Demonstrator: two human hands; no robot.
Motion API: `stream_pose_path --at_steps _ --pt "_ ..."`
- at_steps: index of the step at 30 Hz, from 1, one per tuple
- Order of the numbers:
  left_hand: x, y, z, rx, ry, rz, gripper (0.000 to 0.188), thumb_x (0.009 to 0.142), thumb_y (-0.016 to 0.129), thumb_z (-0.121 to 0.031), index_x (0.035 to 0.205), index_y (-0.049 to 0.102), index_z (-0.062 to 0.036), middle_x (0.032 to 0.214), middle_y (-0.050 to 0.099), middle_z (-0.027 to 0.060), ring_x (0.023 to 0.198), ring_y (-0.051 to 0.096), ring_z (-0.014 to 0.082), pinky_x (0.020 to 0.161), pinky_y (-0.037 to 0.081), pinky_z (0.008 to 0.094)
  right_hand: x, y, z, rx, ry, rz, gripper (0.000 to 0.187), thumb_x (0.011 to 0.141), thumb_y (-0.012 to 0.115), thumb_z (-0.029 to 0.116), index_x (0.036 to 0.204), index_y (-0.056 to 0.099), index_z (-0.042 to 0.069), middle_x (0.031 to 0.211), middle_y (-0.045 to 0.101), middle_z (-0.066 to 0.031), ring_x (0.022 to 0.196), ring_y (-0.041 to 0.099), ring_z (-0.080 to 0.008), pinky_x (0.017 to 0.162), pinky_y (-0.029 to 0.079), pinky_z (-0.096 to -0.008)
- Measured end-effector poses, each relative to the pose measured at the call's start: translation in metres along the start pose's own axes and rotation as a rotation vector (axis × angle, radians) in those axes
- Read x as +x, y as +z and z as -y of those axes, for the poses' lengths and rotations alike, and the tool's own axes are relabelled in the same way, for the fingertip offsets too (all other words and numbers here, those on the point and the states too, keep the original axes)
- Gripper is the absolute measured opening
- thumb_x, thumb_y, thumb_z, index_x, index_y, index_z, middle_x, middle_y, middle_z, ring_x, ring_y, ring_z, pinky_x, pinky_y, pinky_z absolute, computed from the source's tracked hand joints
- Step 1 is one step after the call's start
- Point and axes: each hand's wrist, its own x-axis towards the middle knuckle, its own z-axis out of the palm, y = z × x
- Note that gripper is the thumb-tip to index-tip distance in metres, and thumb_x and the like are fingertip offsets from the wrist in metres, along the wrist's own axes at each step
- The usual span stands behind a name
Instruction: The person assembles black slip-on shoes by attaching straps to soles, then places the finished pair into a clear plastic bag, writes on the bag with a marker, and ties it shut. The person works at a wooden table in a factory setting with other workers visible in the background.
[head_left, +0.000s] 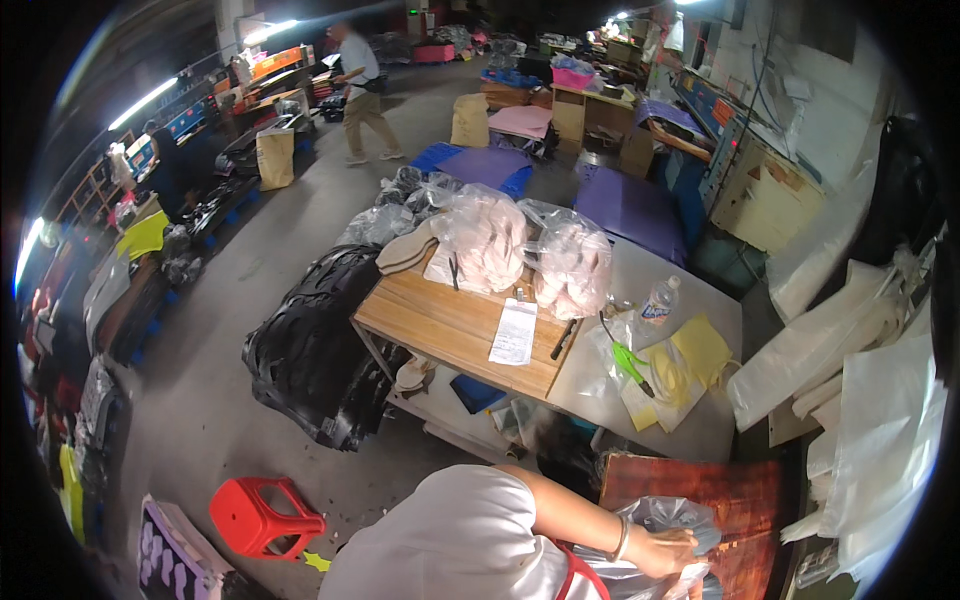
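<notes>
My left arm, in a white sleeve with a bracelet at the wrist, reaches across the lower edge to the right. At its end my left hand [664, 552] is closed on a clear plastic bag [668, 512]. Dark grey rounded pieces show through the film. The bag lies on a reddish-brown board [745, 520]. A pale patch below the left hand is too unclear to name, and I cannot make out my right hand.
A table with a wooden top [430, 320] holds bagged pale shoe-shaped pieces [480, 240], a paper slip [514, 332], a bottle [661, 300] and green-handled snips [628, 362]. Black bundles [320, 345] and a red stool [262, 515] stand left. White sheets [880, 420] hang right. A person [360, 90] walks behind.
</notes>
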Motion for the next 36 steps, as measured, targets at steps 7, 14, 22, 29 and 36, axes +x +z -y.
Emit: stream_pose_path --at_steps 7,14,22,29,36 --pt "-0.001 -0.038 -0.006 -0.198 0.000 0.253 0.046 0.071 0.064 -0.015 0.113 0.050 -0.0033 0.073 0.056 0.0165 0.078 0.055 0.0340 0.066 0.044 0.0428 -0.044 -0.025 -0.010 -0.137 -0.185 -0.158 0.015 0.073 0.065 0.001 0.087 0.060 0.000 0.081 0.062 -0.0167 0.073 0.060 -0.0248 0.060 0.046 -0.0359" --pt "0.015 -0.066 -0.007 -0.404 -0.087 0.414 0.075 0.076 0.071 -0.023 0.140 0.036 -0.0017 0.113 0.060 0.0166 0.106 0.059 0.0304 0.089 0.046 0.0368 -0.051 -0.034 -0.020 -0.410 -0.590 -0.181 0.026 0.054 0.067 0.001 0.075 0.052 -0.002 0.080 0.055 -0.0147 0.077 0.059 -0.0336 0.083 0.051 -0.0469" --pt "0.030 -0.055 0.003 -0.923 -0.513 0.544 0.035 0.087 0.072 -0.024 0.109 0.061 0.0019 0.086 0.060 -0.0007 0.078 0.053 0.0035 0.070 0.046 0.0201 -0.041 -0.032 -0.002 -0.543 -0.793 -0.432 0.019 0.058 0.064 0.005 0.070 0.052 -0.003 0.087 0.061 -0.0157 0.075 0.060 -0.0289 0.076 0.053 -0.0422" --pt "0.050 -0.084 -0.026 -0.209 -0.019 0.234 0.017 0.075 0.076 -0.014 0.085 0.068 -0.0043 0.071 0.062 0.0055 0.069 0.055 0.0154 0.065 0.045 0.0287 -0.043 -0.025 0.004 -0.674 -0.643 -0.587 0.014 0.064 0.062 0.005 0.074 0.055 -0.002 0.080 0.060 -0.0120 0.066 0.056 -0.0238 0.058 0.044 -0.0328" --pt "0.050 -0.092 -0.028 -0.306 0.046 0.331 0.048 0.072 0.076 -0.013 0.116 0.058 -0.0062 0.088 0.067 0.0080 0.070 0.056 0.0194 0.065 0.046 0.0296 -0.050 -0.022 0.005 -0.724 -0.556 -0.579 0.015 0.062 0.061 0.007 0.065 0.046 0.007 0.062 0.042 -0.0058 0.049 0.043 -0.0199 0.046 0.032 -0.0329"
